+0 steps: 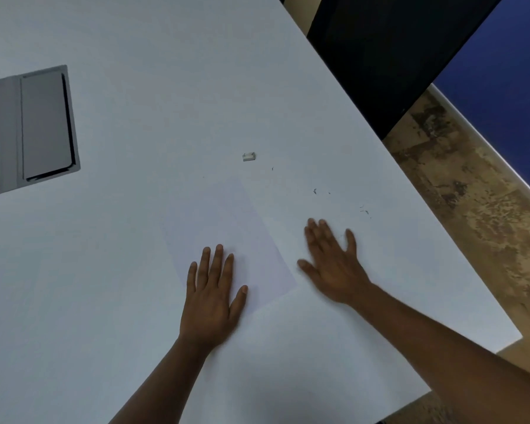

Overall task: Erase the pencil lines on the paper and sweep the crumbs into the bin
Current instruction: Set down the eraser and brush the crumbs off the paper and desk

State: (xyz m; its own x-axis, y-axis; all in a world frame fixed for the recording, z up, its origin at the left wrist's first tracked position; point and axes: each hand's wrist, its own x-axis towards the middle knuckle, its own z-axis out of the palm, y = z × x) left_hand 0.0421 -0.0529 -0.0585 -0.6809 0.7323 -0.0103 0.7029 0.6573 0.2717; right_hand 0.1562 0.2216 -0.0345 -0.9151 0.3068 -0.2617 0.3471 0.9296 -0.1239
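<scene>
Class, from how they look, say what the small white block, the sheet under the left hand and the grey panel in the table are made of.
Small white block: probably rubber, matt, with dark smudged edges. Thin white sheet: paper, matt, lying flat with crisp edges. Grey recessed panel: smooth plastic or painted metal; the look leaves it open.

A pale paper (227,228) lies flat and skewed. A small white eraser (248,156) sits beyond it. Dark crumbs (315,191) are scattered to its right.
</scene>
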